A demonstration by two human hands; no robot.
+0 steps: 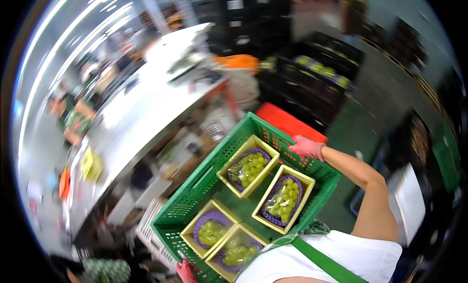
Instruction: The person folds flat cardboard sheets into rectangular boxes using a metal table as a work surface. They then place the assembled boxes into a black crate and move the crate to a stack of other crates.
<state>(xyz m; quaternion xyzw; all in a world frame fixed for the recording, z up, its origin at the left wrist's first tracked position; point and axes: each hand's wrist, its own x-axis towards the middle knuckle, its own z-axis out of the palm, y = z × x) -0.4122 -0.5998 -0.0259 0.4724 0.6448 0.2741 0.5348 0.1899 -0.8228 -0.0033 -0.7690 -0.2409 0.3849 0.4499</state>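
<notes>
A green plastic crate [197, 188] is held tilted in front of my body. My right hand [307, 147], in a pink glove, is closed over its far right rim. At the near left corner my left hand [185, 272], also in pink, grips the crate's edge; the lower frame edge cuts off part of it. Inside stand several pale wooden boxes [263, 182]. Each contains a bunch of green grapes [252, 168] in clear wrap, cushioned by purple foam netting [205, 217]. My chest partly covers the nearest box.
To the left runs a long shiny worktable [139, 110] with a yellow basket [91, 166] on it. A person [75, 114] is at its far side. Beyond my crate lie a red crate [287, 122] and stacked black crates [302, 88] with grapes. A white box [407, 202] stands right.
</notes>
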